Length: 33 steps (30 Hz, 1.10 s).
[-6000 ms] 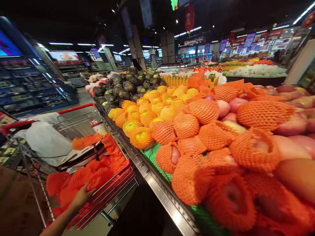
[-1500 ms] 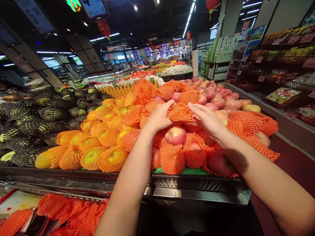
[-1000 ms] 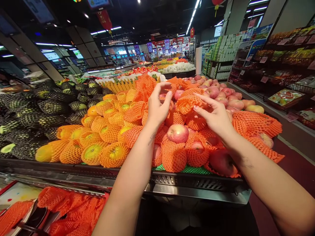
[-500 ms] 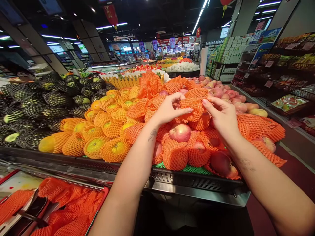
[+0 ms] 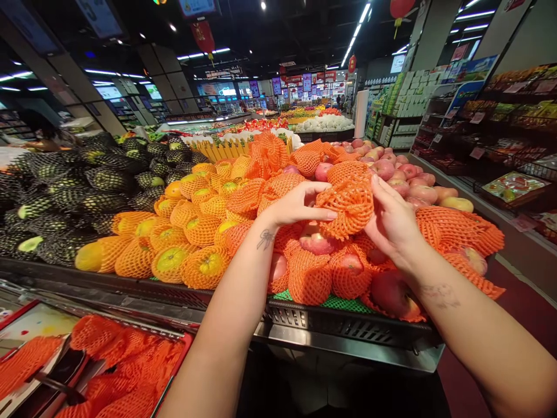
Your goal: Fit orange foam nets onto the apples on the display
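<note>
stretching an orange foam net open above the apple pile

we hold the foam net (image 5: 348, 200) between both hands, left hand (image 5: 300, 204) pinching its near edge with thumb and fingers, right hand (image 5: 391, 220) gripping the far side, just over a bare apple (image 5: 317, 244) on the display bin (image 5: 348, 328). to do this well, we judge, pull the mouth evenly and wide (the mesh looks easy to tear), keep it centred over the apple, and avoid nudging the netted neighbours loose.
</note>
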{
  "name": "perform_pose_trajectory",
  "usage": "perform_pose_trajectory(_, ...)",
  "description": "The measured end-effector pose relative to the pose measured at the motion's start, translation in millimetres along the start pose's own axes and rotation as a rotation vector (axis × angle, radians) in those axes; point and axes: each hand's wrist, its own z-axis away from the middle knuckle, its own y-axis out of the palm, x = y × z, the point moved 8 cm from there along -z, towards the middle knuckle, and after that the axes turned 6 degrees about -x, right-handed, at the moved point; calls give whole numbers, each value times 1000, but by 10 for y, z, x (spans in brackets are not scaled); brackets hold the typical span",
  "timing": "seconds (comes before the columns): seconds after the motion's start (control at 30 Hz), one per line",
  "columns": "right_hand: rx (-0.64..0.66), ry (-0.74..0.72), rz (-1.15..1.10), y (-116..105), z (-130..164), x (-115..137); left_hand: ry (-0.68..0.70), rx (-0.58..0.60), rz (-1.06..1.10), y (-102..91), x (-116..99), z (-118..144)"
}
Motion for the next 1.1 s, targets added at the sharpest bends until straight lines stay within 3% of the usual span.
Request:
perform_pose_trajectory(0.17,107,170,-121,141,103,-88,8,38,-180,37,164,-25)
perform_pose_trajectory(0.27,129,190,-109,163,133,-58,18,-124,-159,-84,137,-56)
perform_pose_trajectory(0.33,115,182,-64,133,115,-31,72,-274,-29,-221,44,-46)
perform_pose_trajectory(0.4,89,192,-13,87,81,-39,85,-340,156,-302,-13,-15)
perform_pose_trajectory(0.53,72,204,12,54,40,-102,-9,-297,416,-274,-33,67)
perform_pose_trajectory(0.6,71,205,12,67,50,-129,-101,-209,449,-199,-22,114)
perform_pose_trajectory(0.73,124,271,90,154,138,-222,-418,178,191,28,101,278)
perform_pose_trajectory(0.8,199,325,146,222,202,-299,-494,245,-19,-22,162,343)
perform_pose_trajectory(1.0,226,318,414,188,249,-444,-762,2,-558,-416,404,444)
perform_pose_trajectory(1.1,143,184,582,130,228,-356,-828,-31,-693,-430,433,460)
